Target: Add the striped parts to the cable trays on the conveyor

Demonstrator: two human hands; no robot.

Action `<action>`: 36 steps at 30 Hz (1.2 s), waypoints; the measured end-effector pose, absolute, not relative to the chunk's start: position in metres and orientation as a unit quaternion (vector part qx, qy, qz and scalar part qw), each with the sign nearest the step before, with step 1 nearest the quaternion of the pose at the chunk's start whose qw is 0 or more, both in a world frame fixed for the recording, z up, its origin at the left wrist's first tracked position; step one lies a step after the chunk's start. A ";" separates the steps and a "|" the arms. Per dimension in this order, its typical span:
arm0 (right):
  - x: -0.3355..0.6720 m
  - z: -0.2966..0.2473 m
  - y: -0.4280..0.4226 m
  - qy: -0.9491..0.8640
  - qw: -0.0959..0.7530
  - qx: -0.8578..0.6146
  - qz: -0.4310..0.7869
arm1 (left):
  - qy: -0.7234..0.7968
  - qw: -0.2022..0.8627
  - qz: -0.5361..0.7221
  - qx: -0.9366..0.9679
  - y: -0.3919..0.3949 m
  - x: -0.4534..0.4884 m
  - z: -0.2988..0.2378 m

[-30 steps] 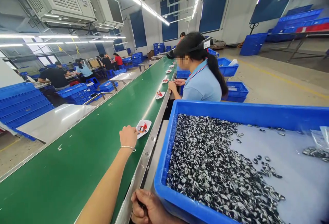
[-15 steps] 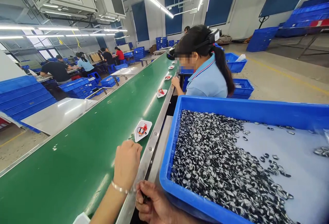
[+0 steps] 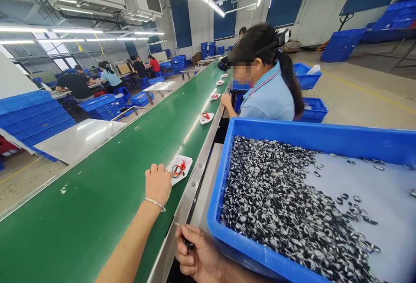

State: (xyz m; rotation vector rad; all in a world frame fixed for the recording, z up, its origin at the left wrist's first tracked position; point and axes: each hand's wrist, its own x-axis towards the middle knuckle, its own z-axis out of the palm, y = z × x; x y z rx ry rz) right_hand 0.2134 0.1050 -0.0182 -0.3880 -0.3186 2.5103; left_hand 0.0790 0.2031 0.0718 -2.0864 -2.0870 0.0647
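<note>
Green belt (image 3: 113,187) runs from near left to far centre in my head view, my only one. My left hand (image 3: 158,185) is at the near-left edge of the nearest white tray (image 3: 189,163), which sits on the belt by its right-hand rail (image 3: 186,196); I cannot tell whether the fingers pinch it. My right hand (image 3: 198,250), nearer and just left of the blue tub (image 3: 325,129), is clenched round something small and dark. To do this well, I judge I should touch the tray lightly, keep it level so the red and black bits (image 3: 180,169) stay in, and keep the right fingers firm. I count five white trays, one belt, one blue tub, one bracelet (image 3: 155,203); the black-and-white pieces (image 3: 269,200) are too many to count.
</note>
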 end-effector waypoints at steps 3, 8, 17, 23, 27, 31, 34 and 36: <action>0.213 -0.017 0.106 -0.116 0.280 -0.145 0.942 | -0.699 0.079 0.040 -0.710 0.204 0.079 0.068; 0.214 -0.014 0.106 -0.120 0.280 -0.150 0.941 | -0.698 0.074 0.054 -0.710 0.204 0.075 0.067; 0.214 -0.015 0.103 -0.127 0.293 -0.143 0.937 | -0.709 0.074 0.069 -0.697 0.179 0.063 0.068; 0.216 -0.015 0.102 -0.135 0.295 -0.137 0.936 | -0.709 0.060 0.077 -0.699 0.169 0.061 0.062; 0.216 -0.016 0.103 -0.132 0.292 -0.136 0.937 | -0.717 0.062 0.055 -0.692 0.159 0.057 0.070; 0.214 -0.015 0.103 -0.109 0.292 -0.153 0.938 | -0.718 0.095 -0.010 -0.689 0.129 0.068 0.082; 0.213 -0.014 0.105 -0.038 0.304 -0.155 0.939 | -0.659 0.082 -0.090 -0.742 0.093 0.096 0.065; 0.212 -0.014 0.106 0.019 0.299 -0.139 0.944 | -0.600 0.106 -0.144 -0.779 0.071 0.116 0.041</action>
